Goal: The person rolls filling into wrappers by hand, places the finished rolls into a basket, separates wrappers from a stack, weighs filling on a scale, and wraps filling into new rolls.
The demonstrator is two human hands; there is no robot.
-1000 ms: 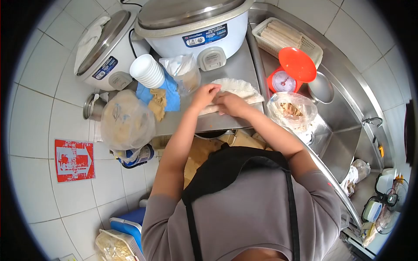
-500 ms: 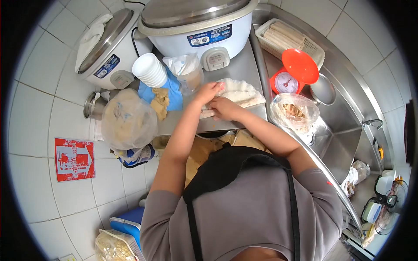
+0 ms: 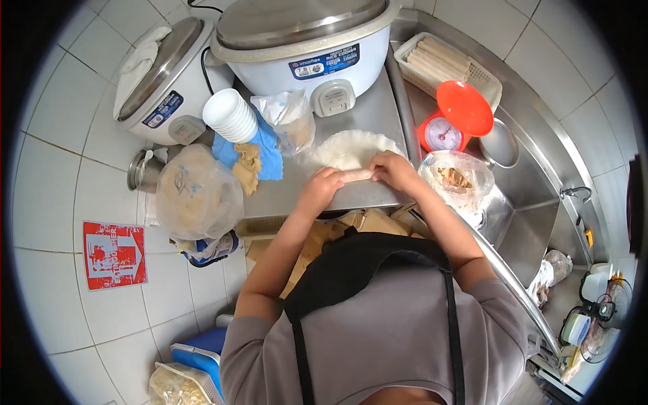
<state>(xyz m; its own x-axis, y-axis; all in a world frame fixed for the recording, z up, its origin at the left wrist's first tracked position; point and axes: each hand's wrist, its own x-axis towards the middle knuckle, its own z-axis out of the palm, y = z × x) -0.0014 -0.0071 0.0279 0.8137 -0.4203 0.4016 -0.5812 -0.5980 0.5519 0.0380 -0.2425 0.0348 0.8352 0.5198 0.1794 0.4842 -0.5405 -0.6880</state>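
On the steel counter [image 3: 368, 200] lies a thin, white, roughly round wrapper [image 3: 347, 148]. Along its near edge runs a slim, pale roll [image 3: 356, 175], like a spring roll. My left hand [image 3: 320, 191] grips the roll's left end with the fingers bent over it. My right hand [image 3: 395, 171] has the right end, its fingers pinched at the wrapper. What is inside the roll is hidden. Right of my right hand, an open clear plastic bag [image 3: 455, 177] holds brown, shredded-looking food.
Behind the wrapper stands a big rice cooker [image 3: 310, 61], with a second cooker [image 3: 162, 81] to its left. Stacked white cups [image 3: 231, 116] and a blue cloth [image 3: 270, 162] are at left. A red scale [image 3: 444, 135] and a basket of rolls [image 3: 486, 88] stand at right.
My hands were close together over the wrapper. Now they are apart at the roll's two ends, nearer to me. The wrapper, folded over before, lies spread out behind the roll.
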